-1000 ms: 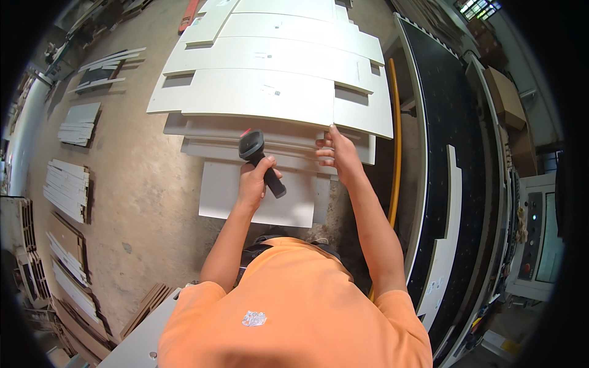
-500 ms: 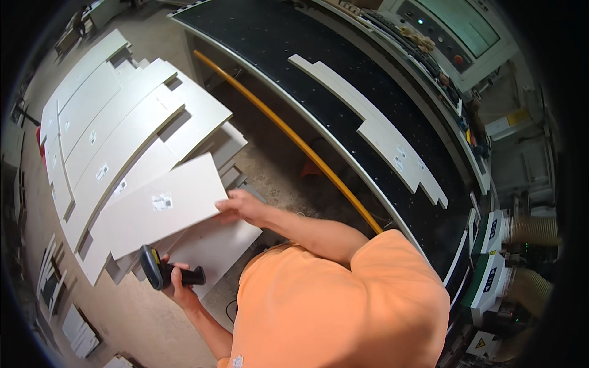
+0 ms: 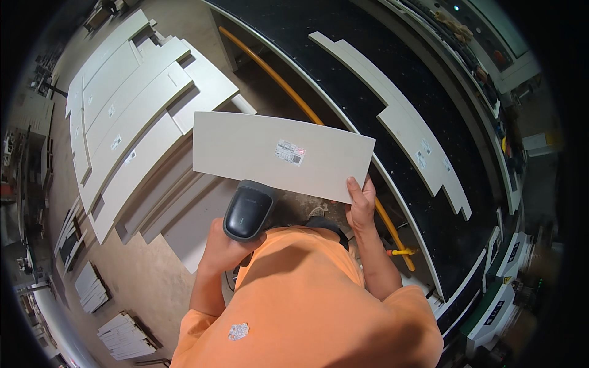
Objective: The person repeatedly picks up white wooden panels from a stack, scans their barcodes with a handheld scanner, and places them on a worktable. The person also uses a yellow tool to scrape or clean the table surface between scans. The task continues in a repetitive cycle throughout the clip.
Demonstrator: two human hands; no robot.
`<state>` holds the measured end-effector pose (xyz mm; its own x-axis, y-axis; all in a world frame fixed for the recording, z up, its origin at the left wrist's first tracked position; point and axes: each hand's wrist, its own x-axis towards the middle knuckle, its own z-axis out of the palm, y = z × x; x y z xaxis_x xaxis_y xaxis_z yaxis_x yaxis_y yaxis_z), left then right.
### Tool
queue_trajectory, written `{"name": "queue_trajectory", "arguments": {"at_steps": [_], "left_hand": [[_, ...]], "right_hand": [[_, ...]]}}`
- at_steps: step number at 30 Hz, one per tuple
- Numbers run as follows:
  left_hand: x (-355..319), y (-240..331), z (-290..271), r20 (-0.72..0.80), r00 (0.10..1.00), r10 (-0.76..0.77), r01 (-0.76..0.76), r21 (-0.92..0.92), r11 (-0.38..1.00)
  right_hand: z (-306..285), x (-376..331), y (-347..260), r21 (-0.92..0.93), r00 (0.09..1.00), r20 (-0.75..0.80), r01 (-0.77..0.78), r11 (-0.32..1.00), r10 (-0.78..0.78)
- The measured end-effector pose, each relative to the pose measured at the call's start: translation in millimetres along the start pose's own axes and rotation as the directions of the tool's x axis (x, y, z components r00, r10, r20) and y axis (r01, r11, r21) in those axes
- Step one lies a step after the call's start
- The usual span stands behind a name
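My right hand (image 3: 361, 201) grips the near right corner of a white rectangular panel (image 3: 245, 153) and holds it level in front of me. A small printed label (image 3: 289, 151) sits on the panel's top face, with a red light spot on it. My left hand (image 3: 219, 244) is closed around the handle of a dark grey handheld scanner (image 3: 246, 210), whose head points up at the panel's near edge. My orange shirt fills the lower middle of the view.
A stack of white panels (image 3: 132, 116) lies fanned out on the floor at left. A black machine bed (image 3: 380, 73) with two long white notched panels (image 3: 399, 116) curves along the right, edged by a yellow rail (image 3: 288, 92). Smaller panel piles (image 3: 126, 334) lie at lower left.
My right hand has lifted the white panel off the stack and swung it right, in front of me. My left hand has raised the scanner toward its label.
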<state>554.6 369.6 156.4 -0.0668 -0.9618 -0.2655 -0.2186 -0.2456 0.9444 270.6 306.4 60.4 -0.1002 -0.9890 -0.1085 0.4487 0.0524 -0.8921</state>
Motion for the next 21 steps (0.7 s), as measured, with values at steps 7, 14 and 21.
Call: {"name": "queue_trajectory", "arguments": {"at_steps": [7,14,21], "left_hand": [[36.2,40.9,68.2,0.279,0.956,0.089,-0.125,0.112,0.986],[49.4,70.7,128.1,0.373,0.926,-0.064,0.015,0.132,0.991],[68.3,42.2,161.8,0.412,0.908,-0.079,0.035,0.115,0.993]], "right_hand": [[-80.4,-24.9,-38.8,0.027,0.988,-0.134,0.085,0.996,-0.081],[-139.4,-42.4,-49.8,-0.007,0.970,-0.191,0.150,0.989,-0.149],[-172.0,-57.0,-49.6,0.094,0.939,-0.333,0.120,0.988,-0.083]]}}
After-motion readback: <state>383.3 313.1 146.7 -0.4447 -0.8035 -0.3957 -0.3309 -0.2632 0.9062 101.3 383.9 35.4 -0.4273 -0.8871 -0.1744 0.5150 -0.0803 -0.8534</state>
